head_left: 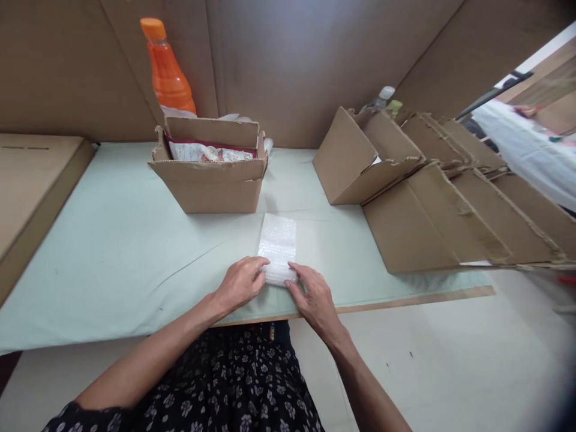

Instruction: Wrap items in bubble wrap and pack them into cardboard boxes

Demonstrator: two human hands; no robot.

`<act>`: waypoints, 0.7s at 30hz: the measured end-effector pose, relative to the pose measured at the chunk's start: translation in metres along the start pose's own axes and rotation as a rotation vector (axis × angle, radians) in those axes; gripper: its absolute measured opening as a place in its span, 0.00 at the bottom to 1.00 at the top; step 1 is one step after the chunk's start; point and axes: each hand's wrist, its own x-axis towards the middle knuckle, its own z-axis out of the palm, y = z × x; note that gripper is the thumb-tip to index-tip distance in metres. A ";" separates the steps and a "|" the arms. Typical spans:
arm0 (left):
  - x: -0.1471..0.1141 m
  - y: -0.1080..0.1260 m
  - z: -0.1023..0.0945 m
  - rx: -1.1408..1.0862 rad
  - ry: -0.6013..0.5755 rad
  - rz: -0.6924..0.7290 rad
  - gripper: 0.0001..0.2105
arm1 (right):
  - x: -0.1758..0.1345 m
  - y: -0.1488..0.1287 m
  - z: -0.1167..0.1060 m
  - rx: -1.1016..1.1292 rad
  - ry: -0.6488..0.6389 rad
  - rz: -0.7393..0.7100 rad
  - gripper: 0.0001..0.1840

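A flat rectangle of bubble wrap [278, 240] lies on the pale green cloth near the table's front edge. Its near end looks thicker, as if folded or rolled over; whether anything is inside cannot be made out. My left hand [242, 281] grips the left side of that near end between thumb and fingers. On the right side, my right hand [312, 294] pinches the same end with thumb and forefinger. Straight beyond the wrap stands an open cardboard box [220, 189] with a printed packet [211, 152] inside it.
An orange bottle [171, 75] stands behind the middle box. More open cardboard boxes [418, 222] crowd the right side, with a clear bottle's white cap [386, 92] behind them. A large flat carton [36, 186] lies at the left. Cardboard panels [288, 66] wall off the back.
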 end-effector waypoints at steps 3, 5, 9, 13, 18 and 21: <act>0.013 -0.001 0.006 0.020 0.037 -0.038 0.15 | -0.003 -0.007 -0.002 -0.144 0.077 -0.052 0.17; 0.020 -0.001 0.009 0.036 0.066 -0.042 0.14 | 0.000 -0.009 0.001 -0.218 0.019 -0.108 0.17; 0.014 0.002 0.002 0.033 0.106 0.035 0.12 | 0.012 -0.004 0.006 -0.225 -0.060 -0.114 0.16; -0.018 0.003 -0.009 -0.085 0.082 0.176 0.17 | 0.013 -0.002 -0.001 -0.005 -0.156 -0.049 0.15; -0.026 0.002 -0.010 -0.143 0.082 -0.023 0.17 | 0.003 -0.013 -0.008 0.040 -0.163 -0.012 0.15; -0.005 -0.001 -0.006 -0.123 0.119 -0.118 0.15 | 0.004 -0.019 -0.004 -0.153 -0.066 -0.069 0.16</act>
